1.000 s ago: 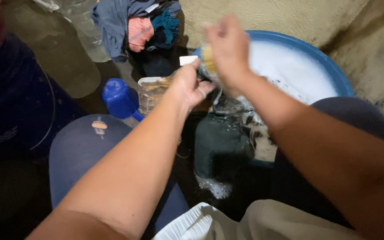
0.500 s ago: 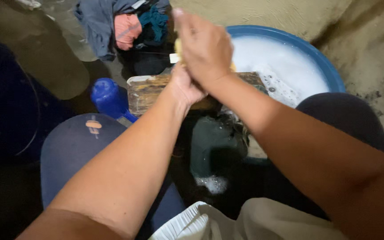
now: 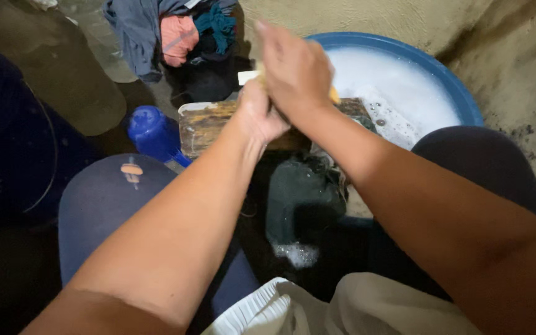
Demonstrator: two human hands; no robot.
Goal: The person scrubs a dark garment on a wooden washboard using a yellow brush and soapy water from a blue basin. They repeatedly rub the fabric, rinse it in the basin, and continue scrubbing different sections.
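My left hand (image 3: 257, 116) presses down on a wet dark garment (image 3: 302, 195) that hangs over a wooden washboard (image 3: 209, 124). My right hand (image 3: 296, 71) is above it, closed around a yellowish object, likely a brush or soap bar (image 3: 334, 94), with a white end showing at the left. The board leans at the rim of a blue basin (image 3: 460, 93) filled with soapy white water. Suds cling to the lower end of the garment. My knees in dark trousers sit on either side.
A blue plastic scoop (image 3: 151, 131) lies left of the board. A heap of clothes (image 3: 175, 31), grey, pink and teal, lies on the ground behind. A large dark blue container (image 3: 7, 142) stands at the left. A rough earthen wall rises at the right.
Both hands have stayed on the board; my right hand has slid slightly forward and back over the garment. The view has shifted a little.
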